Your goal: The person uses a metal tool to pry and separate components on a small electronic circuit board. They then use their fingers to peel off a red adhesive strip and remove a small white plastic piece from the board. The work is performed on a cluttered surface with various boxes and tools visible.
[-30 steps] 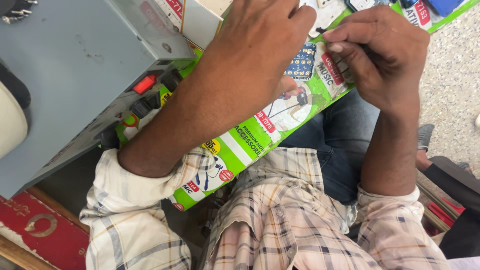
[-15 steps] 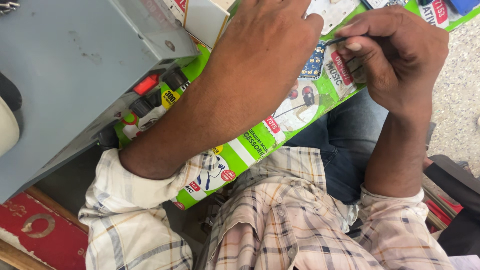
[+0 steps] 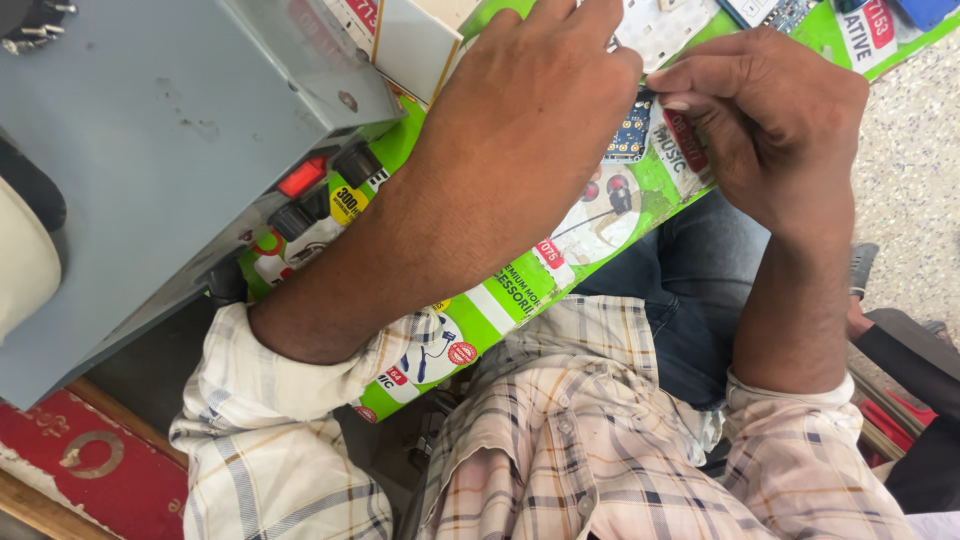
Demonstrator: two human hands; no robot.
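A green printed board lies across my lap and serves as a work surface. My left hand reaches over it with the fingers bent down onto a white plate at the top edge, where the fingertips are cut off by the frame. My right hand sits just right of it, thumb and forefinger pinched on a thin tool whose tip meets my left forefinger. A small blue circuit board lies on the green board directly under that pinch.
A grey metal box with a red switch and black knobs stands at the left, touching the board. A white carton is behind it. A red mat lies at bottom left, speckled floor at right.
Both hands have drifted slightly up and right in the view and stay close together. The pinch of my right hand stays against my left forefinger.
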